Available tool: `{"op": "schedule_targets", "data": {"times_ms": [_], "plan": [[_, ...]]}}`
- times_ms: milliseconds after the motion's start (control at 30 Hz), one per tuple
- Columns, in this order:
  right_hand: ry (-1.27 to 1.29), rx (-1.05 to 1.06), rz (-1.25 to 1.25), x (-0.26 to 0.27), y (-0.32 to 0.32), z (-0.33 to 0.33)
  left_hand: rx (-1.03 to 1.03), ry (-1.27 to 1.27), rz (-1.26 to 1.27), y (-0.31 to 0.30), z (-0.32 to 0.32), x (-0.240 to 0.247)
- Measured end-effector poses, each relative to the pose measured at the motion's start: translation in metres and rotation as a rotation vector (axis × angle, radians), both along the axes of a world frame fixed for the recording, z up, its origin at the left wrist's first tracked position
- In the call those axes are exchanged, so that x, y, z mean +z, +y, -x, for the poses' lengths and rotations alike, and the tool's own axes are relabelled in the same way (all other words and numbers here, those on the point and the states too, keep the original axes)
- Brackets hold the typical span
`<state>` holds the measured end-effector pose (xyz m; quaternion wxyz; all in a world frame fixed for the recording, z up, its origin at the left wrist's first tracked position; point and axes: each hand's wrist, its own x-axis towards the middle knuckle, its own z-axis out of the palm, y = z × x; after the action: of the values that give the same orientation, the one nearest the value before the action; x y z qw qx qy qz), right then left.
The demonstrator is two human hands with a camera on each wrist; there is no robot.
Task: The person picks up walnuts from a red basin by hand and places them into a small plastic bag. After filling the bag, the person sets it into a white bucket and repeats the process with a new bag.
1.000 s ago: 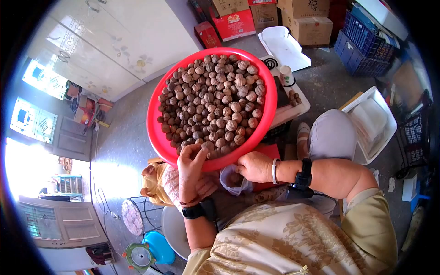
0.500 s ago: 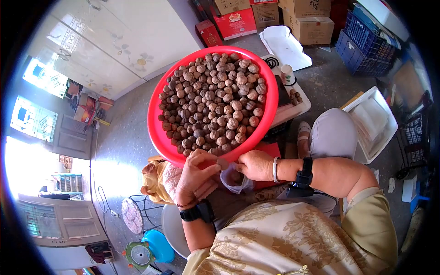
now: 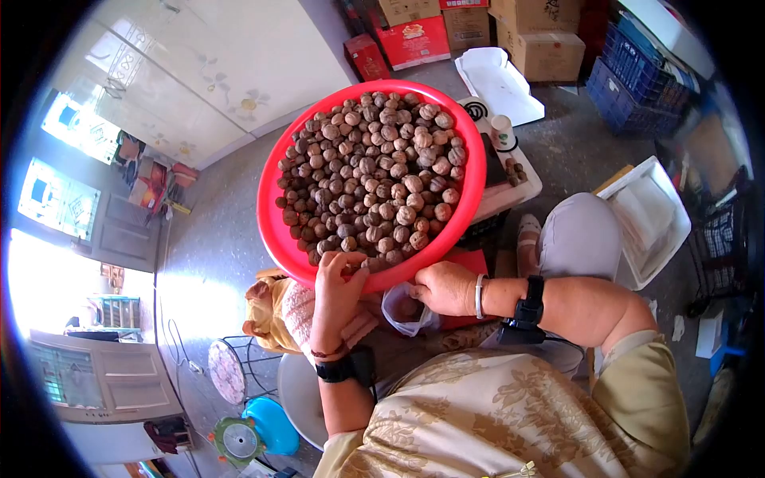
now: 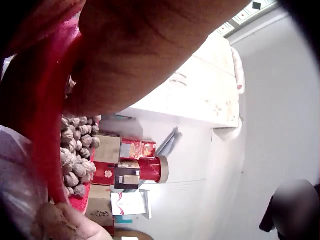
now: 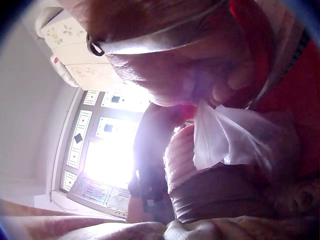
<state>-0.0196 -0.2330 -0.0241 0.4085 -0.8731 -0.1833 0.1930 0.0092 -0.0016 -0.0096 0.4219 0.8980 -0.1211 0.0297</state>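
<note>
A wide red basin (image 3: 268, 231) is heaped with walnuts (image 3: 366, 167). My left hand (image 3: 339, 291) is at the basin's near rim, with bent fingers reaching over it beside the nearest walnuts. I cannot tell whether these fingers hold a walnut. Just right of it, my right hand (image 3: 446, 288) pinches the edge of a thin, whitish plastic bag (image 3: 398, 319) below the rim. The bag's mouth gapes towards me, and something brownish shows inside. In the right wrist view, the plastic bag (image 5: 225, 135) hangs from the curled fingers (image 5: 240, 77).
To the basin's right, a paper cup (image 3: 502, 133) and a few walnuts (image 3: 516, 171) stand on a low surface. A white foam tray (image 3: 649, 223) lies beyond my knee. Cardboard boxes (image 3: 550, 56) and blue crates (image 3: 625, 95) are stacked behind. A round-topped stool (image 3: 227, 372) stands at lower left.
My left hand moved from the basin's rim to the plastic bag's mouth with a walnut-like piece at its fingertips, then back to the rim. My right hand stayed on the bag.
</note>
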Motion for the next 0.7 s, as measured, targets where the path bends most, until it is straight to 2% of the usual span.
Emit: {"op": "schedule_targets", "data": {"times_ms": [67, 100, 167, 233, 367, 467, 600, 667, 700], "plan": [[-0.004, 0.009, 0.013, -0.008, 0.002, -0.001, 0.069, -0.012, -0.158, -0.001, -0.005, 0.000], [-0.008, -0.007, 0.005, -0.014, 0.002, -0.001, 0.075, -0.012, -0.156, -0.002, -0.007, 0.000], [-0.013, -0.014, 0.002, -0.024, 0.003, 0.000, 0.053, 0.004, -0.272, -0.002, -0.012, -0.002], [-0.147, -0.046, -0.090, -0.026, 0.004, 0.001, 0.049, 0.041, -0.318, -0.002, -0.019, -0.004], [-0.101, -0.026, -0.041, -0.022, 0.002, 0.001, 0.017, 0.082, -0.441, 0.001, -0.030, -0.014], [-0.120, -0.023, -0.019, -0.026, 0.002, 0.001, -0.005, 0.227, -0.472, 0.004, -0.037, -0.020], [-0.033, -0.018, 0.009, -0.016, 0.002, -0.001, 0.082, 0.148, -0.445, -0.002, -0.028, -0.013], [-0.020, -0.008, 0.016, -0.015, 0.003, 0.000, 0.055, 0.094, -0.271, -0.001, -0.023, -0.013], [-0.032, -0.025, -0.013, -0.017, 0.003, 0.000, 0.068, 0.098, -0.266, 0.001, -0.020, -0.015]]}}
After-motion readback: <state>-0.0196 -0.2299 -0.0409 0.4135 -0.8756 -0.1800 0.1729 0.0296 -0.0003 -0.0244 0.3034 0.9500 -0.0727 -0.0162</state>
